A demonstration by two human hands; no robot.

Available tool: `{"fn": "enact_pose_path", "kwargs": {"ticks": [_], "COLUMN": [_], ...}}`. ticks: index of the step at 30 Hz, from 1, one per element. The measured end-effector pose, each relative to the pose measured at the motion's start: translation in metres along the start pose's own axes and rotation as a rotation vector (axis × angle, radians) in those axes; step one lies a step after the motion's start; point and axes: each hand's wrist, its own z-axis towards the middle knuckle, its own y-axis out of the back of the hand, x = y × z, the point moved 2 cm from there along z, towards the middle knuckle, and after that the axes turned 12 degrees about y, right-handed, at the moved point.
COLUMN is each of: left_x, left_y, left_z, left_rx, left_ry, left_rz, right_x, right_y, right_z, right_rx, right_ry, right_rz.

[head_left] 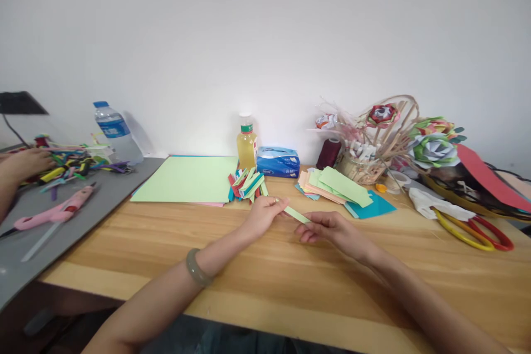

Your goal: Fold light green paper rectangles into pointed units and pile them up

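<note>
A narrow light green paper strip (297, 214) is stretched between my two hands above the wooden table (265, 287). Its left end is pinched by my left hand (265, 215), whose wrist wears a greenish bangle. My right hand (327, 229) grips the other end between thumb and fingers. Just behind my left hand lies a pile of folded coloured paper strips (249, 185). Beyond my right hand are stacked light green paper pieces (342, 185), with a blue sheet (375, 206) partly under them.
Large green sheets (191, 180), a yellow drink bottle (247, 146) and a tissue pack (277, 162) stand or lie behind. Scissors (473, 229) and a flower basket (363, 166) are right. Leftward are a pink glue gun (58, 213), water bottle (118, 135) and another person's hand (31, 163).
</note>
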Motion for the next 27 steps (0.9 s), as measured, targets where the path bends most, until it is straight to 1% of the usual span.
{"fn": "enact_pose_path", "kwargs": {"ticks": [5, 8, 10, 13, 16, 18, 20, 22, 24, 27], "left_x": [-0.004, -0.007, -0.007, -0.004, -0.002, -0.002, -0.004, -0.006, -0.009, -0.013], "left_y": [0.009, 0.012, 0.010, 0.002, -0.008, -0.014, -0.018, -0.020, -0.019, -0.015], "left_z": [0.004, 0.003, -0.001, -0.010, -0.020, -0.025, -0.029, -0.031, -0.031, -0.030], "left_rx": [-0.001, 0.042, 0.095, 0.154, 0.180, 0.179, 0.181, 0.187, 0.182, 0.173], "left_ry": [-0.008, -0.002, -0.041, -0.108, -0.184, -0.261, -0.325, -0.372, -0.379, -0.324], "left_rz": [0.156, 0.303, 0.415, 0.659, 0.898, 1.006, 1.069, 1.090, 1.078, 1.005], "right_x": [-0.003, -0.005, -0.004, -0.002, 0.000, 0.002, 0.004, 0.007, 0.012, 0.016], "right_y": [0.010, 0.016, 0.019, 0.016, 0.005, -0.004, -0.010, -0.012, -0.011, -0.002], "right_z": [-0.002, -0.004, -0.005, -0.006, -0.006, -0.006, -0.008, -0.009, -0.010, -0.009], "right_rx": [-0.016, 0.006, 0.037, 0.062, 0.101, 0.123, 0.151, 0.189, 0.215, 0.215], "right_ry": [-0.087, -0.125, -0.108, -0.047, 0.027, 0.072, 0.078, 0.079, 0.119, 0.197], "right_rz": [0.011, -0.064, -0.184, -0.456, -0.679, -0.814, -0.955, -1.030, -1.019, -0.972]}}
